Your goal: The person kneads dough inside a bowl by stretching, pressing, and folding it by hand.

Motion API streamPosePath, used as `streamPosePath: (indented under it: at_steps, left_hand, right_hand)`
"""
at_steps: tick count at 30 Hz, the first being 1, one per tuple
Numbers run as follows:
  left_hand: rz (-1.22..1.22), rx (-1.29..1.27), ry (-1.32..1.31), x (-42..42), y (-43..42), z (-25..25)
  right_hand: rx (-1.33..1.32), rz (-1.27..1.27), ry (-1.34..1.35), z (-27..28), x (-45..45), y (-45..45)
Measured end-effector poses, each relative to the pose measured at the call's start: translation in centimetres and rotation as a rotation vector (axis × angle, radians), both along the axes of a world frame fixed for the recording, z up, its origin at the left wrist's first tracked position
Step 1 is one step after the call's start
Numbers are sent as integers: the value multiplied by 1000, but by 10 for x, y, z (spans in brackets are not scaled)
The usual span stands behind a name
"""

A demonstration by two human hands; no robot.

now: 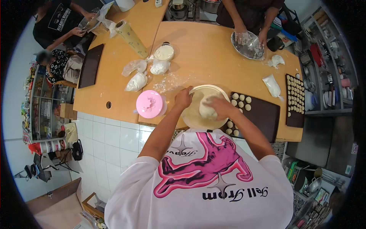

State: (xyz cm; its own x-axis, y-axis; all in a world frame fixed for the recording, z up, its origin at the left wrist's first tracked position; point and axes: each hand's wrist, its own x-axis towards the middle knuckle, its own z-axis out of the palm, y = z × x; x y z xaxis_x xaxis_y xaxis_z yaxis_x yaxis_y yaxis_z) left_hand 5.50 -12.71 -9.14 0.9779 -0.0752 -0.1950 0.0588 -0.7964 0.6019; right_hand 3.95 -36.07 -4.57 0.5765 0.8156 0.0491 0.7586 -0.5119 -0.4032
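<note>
A round, pale cream bowl [187, 118] sits at the near edge of the table, right in front of my body. My left hand [183, 97] is closed on its upper left rim. Inside the bowl lies a pale lump of dough [207, 111]. My right hand [219, 107] is over the dough and seems to touch it; motion smears the fingers, so their grip cannot be made out. Just right of the bowl is a dark baking tray [261, 114] with several round dough balls [241, 104] along its left side.
A pink-lidded container [149, 105] stands left of the bowl. Beyond it are flour bags [136, 82], a tub of white powder [164, 52] and a wrap roll [131, 39]. Another person's hands work in a metal bowl [248, 45]. A second filled tray [295, 100] lies far right.
</note>
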Motion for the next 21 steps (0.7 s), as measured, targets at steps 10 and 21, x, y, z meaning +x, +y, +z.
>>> streamPosePath:
  at_steps: [10, 21]
  left_hand:
    - [1, 7, -55, -3, -1, 3]
    - [-12, 19, -20, -1, 0, 6]
  right_hand:
    - [-81, 9, -68, -33, -11, -2]
    - [-250, -65, -29, -55, -15, 15]
